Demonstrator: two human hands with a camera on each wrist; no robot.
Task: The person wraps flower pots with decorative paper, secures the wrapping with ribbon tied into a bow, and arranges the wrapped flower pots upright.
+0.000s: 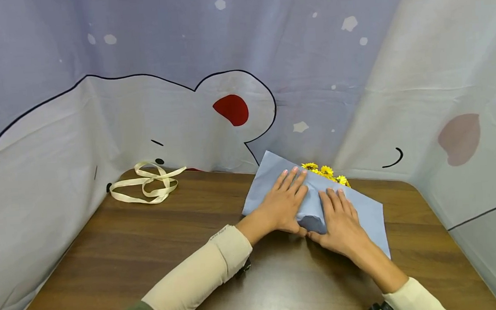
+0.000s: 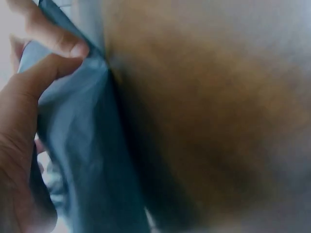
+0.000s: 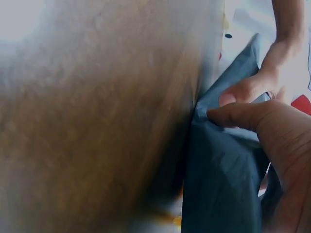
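Note:
A sheet of blue-grey wrapping paper lies on the wooden table, raised into a folded bulge in its middle. Yellow flowers show past its far edge; the rest of them is hidden under the paper. My left hand presses on the left side of the bulge with fingers extended. On the right side, my right hand presses likewise, fingers straight. Both thumbs rest close together at the near edge of the paper. From the right wrist, the paper looks creased beside the thumb tips.
A cream ribbon lies in loose loops at the table's far left corner. Behind the brown table hangs a printed cloth, which also runs down the left and right sides.

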